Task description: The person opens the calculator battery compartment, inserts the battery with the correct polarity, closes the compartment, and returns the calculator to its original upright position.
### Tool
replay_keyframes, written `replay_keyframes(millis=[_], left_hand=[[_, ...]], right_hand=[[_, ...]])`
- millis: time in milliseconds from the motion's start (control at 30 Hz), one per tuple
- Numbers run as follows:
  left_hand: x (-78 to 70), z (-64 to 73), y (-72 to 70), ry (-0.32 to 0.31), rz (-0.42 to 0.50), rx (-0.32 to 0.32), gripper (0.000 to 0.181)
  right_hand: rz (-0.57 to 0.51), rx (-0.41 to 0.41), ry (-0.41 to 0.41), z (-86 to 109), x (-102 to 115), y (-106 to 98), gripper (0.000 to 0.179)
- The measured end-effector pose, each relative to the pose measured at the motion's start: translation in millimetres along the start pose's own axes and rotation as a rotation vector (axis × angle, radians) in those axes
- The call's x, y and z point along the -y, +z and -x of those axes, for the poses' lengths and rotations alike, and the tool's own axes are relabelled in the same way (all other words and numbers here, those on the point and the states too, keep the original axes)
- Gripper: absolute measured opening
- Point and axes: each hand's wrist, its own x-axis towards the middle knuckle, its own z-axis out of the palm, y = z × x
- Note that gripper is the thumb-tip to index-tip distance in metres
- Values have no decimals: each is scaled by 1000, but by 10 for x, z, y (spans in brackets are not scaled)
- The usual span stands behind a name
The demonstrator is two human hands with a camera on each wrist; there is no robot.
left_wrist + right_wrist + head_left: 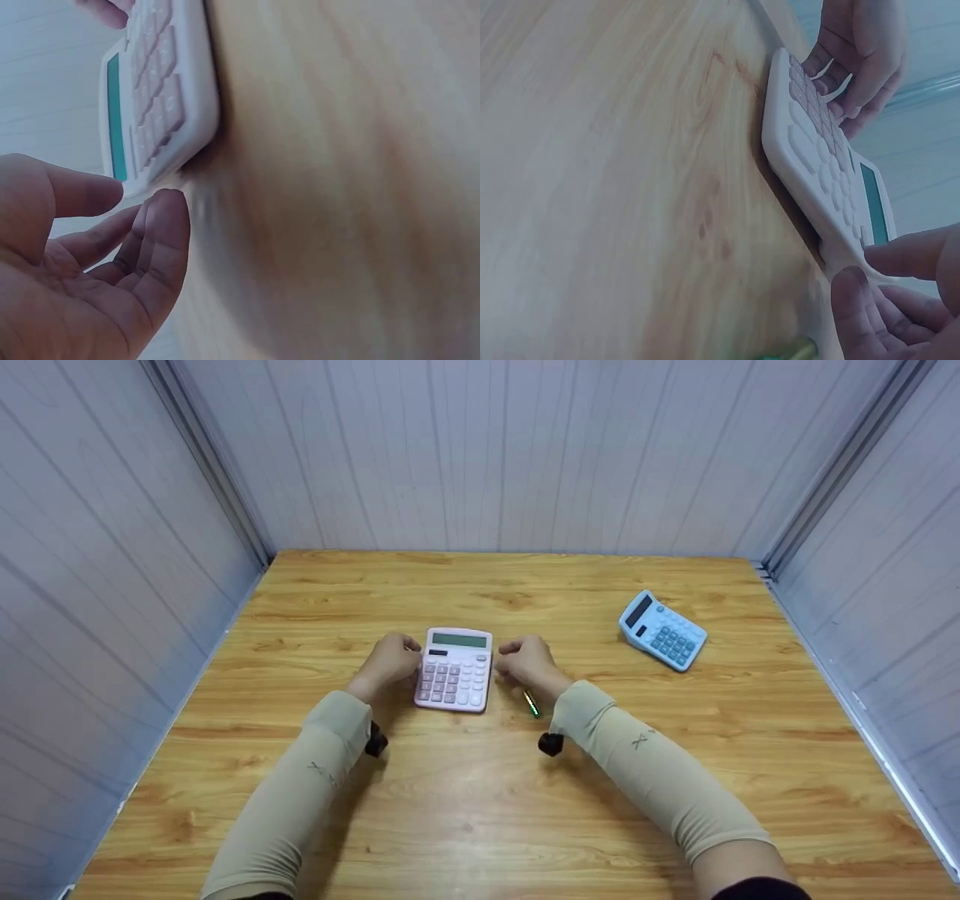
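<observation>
A pink desk calculator (453, 671) lies face up on the wooden table, its screen end away from me. Beside its left edge is my left hand (392, 661), thumb and fingers loosely bent with a gap between them (82, 255). On the opposite side, my right hand (529, 663) stands close to the right edge, its thumb and fingertips also apart (900, 300). Whether any fingertip touches the calculator's edge, I cannot tell. Near the right wrist lies a small, slim green and gold object (532, 703), only partly seen in the right wrist view.
A light blue calculator (664, 631) sits turned at an angle farther back on the right. Pale panelled walls (495, 457) enclose the wooden table (465, 817) at the back and both sides.
</observation>
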Motion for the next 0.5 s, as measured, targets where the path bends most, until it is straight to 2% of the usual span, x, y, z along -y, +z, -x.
replay_keyframes(millis=[133,233,333,500], left_hand=[[-80,2,-59,-21,21,4,43],[-144,-4,-96,-8,-7,-7,42],[-201,-28,-116,16,-41,-24,42],[-298,-64,-123,38,-26,-39,44]], right_hand=[[-68,-1,-33,12,9,-87,38],[-89,-9,-43,22,26,-169,39],[-60,-28,-65,18,45,-267,40],[11,-54,-94,25,71,-450,42]])
